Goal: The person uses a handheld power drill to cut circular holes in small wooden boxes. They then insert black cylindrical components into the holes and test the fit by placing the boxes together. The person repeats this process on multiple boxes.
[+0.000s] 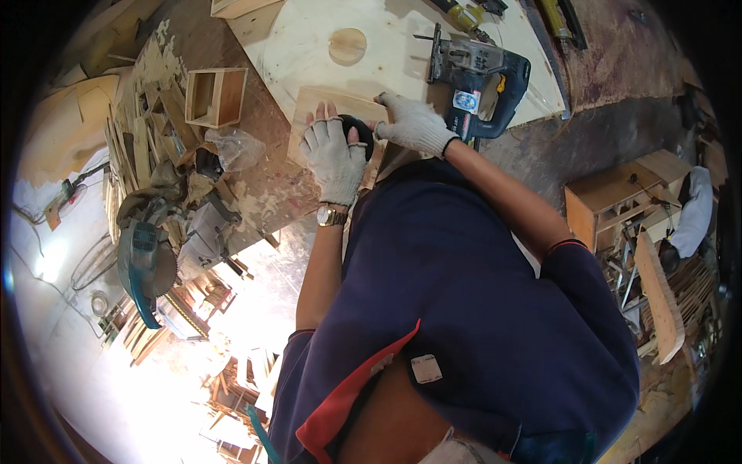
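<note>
My left hand (334, 161), in a pale knitted glove with bare fingertips, lies on a light wooden board (302, 110) with its fingers stretched out. A black round piece (362, 133) stands beside it on the board, and my left thumb rests over this piece. My right hand (415, 125), gloved alike, is closed at the board's right edge, its thumb tip close to the black piece. The underside of this grip is hidden. Just right of that hand, a dark jigsaw (473, 87) lies on a large pale plywood sheet (394, 35).
The plywood sheet has a round hole-like mark (347, 46). A yellow air tool (466, 17) lies beyond the jigsaw. At left stand a small wooden box (216, 97) and a teal circular saw (145, 259) with exposed blade. A wooden cabinet (610, 185) stands at right.
</note>
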Motion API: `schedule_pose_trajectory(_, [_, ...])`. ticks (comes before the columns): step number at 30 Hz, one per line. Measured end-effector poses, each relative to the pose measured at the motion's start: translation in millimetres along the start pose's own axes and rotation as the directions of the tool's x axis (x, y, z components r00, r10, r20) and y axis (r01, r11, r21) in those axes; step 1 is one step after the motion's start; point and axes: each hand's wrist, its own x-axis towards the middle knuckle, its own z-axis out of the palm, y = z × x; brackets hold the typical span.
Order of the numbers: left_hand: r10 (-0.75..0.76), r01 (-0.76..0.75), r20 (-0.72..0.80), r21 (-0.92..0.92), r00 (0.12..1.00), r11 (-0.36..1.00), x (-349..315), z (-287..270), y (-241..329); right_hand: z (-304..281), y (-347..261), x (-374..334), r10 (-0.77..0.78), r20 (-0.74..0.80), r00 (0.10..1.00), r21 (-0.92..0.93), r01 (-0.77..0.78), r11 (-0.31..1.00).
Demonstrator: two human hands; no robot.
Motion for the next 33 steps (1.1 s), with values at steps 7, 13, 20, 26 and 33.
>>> schedule_pose_trajectory(7, [0.002, -0.003, 0.017, 0.084, 1.000, 0.996, 3.1, 17.8, 2.6, 8.5, 17.9, 12.0, -0.101, 0.004, 0.995, 0.095, 0.100, 0.990])
schedule_pose_trajectory(13, [-0.002, -0.003, 0.044, 0.114, 0.999, 0.994, 0.4, 31.0, -3.6, 6.5, 12.4, 9.5, -0.103, 0.003, 0.995, 0.070, 0.102, 0.992])
schedule_pose_trajectory(20, [-0.007, -0.006, 0.107, 0.120, 0.994, 0.993, 3.4, 33.7, -4.0, 24.9, 15.6, 12.8, -0.095, -0.115, 0.989, 0.059, 0.102, 0.993])
schedule_pose_trajectory(26, [0.005, -0.019, 0.109, 0.122, 0.994, 0.992, 3.0, 32.0, -3.9, 22.9, 7.4, 10.6, -0.060, -0.120, 0.991, 0.099, 0.072, 0.993])
schedule_pose_trajectory(33, [-0.006, -0.020, 0.154, 0.166, 0.988, 0.986, 3.2, 32.0, -3.0, 14.7, -2.7, 4.2, 0.000, -0.082, 0.997, 0.104, 0.009, 0.995])
